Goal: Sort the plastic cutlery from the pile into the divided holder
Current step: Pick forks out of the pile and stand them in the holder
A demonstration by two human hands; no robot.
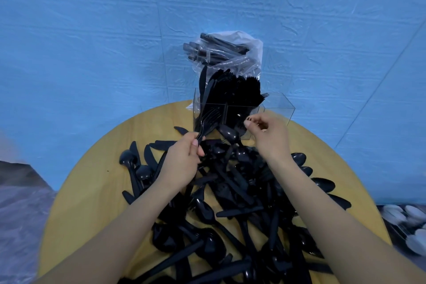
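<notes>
A pile of black plastic cutlery (230, 203) covers the round yellow table (92, 180). At the table's far edge stands the clear divided holder (279, 108), with knives and forks standing upright in its left and middle compartments. My left hand (182, 161) grips the handles of black forks (207, 120), whose tines point up in front of the holder's left side. My right hand (269, 134) hovers in front of the holder with loosely curled fingers and holds nothing I can see. A black spoon (228, 134) lies between my hands.
A clear plastic bag (230, 50) with more black cutlery leans on the blue wall behind the holder. White spoons (405, 217) lie off the table at the right. A grey surface sits lower left.
</notes>
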